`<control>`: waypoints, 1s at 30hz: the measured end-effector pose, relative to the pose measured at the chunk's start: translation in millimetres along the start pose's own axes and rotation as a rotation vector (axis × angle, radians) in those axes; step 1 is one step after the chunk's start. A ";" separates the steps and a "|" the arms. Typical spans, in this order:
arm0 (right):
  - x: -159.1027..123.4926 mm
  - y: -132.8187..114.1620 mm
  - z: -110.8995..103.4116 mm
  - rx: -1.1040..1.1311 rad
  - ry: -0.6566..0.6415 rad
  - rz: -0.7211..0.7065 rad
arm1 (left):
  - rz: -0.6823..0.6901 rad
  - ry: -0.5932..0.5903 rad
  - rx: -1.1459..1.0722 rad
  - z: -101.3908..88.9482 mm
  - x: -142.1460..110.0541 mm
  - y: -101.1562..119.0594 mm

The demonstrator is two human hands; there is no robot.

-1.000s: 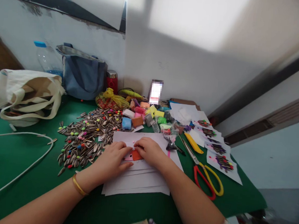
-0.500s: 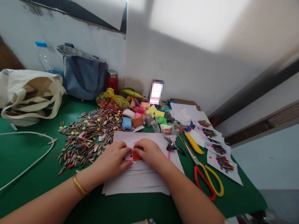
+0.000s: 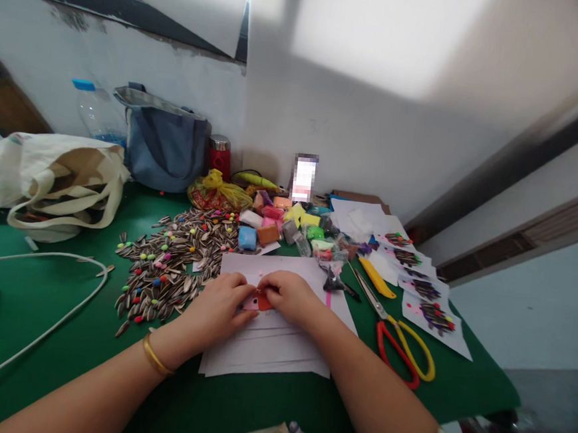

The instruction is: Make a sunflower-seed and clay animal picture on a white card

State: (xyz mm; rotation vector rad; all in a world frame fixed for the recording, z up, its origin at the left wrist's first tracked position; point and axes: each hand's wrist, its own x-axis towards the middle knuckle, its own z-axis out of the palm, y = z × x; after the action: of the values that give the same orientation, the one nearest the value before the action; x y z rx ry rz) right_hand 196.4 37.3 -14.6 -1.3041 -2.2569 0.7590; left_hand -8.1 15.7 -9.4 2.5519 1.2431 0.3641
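Both hands meet over a stack of white paper sheets in the middle of the table. My left hand has thumb and fingers closed around the edge of a small pink piece with dark dots. My right hand pinches a small orange-red piece right beside the pink one; its fingertips are partly hidden behind the hand. Whether these pieces are clay or paper I cannot tell. Left of the sheets spreads a pile of striped sunflower seeds, mixed with bright coloured ones.
Coloured clay blocks lie behind the paper. Scissors and a yellow utility knife are at the right, near paper cards decorated with seeds. A white cable, bags and a phone surround the workspace.
The whole view has shifted slightly. Both hands stay in nearly the same place over the paper, with only small finger movement around the pink and orange-red pieces.
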 end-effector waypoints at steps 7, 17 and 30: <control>-2.3 -3.1 -3.4 -0.035 0.005 -0.116 | 0.000 0.003 -0.010 -0.8 -0.1 1.0; 1.3 3.7 1.3 -0.149 0.045 -0.077 | 0.004 0.013 -0.029 -0.5 -0.4 1.2; 4.6 4.7 4.5 -0.195 0.066 -0.025 | 0.011 0.026 0.000 -0.1 0.0 2.6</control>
State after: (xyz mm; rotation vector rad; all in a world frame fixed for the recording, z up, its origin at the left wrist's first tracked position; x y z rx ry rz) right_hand 194.5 42.1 -20.6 -1.3631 -2.3363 0.4889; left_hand -6.2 14.2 -8.4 2.5625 1.2390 0.4004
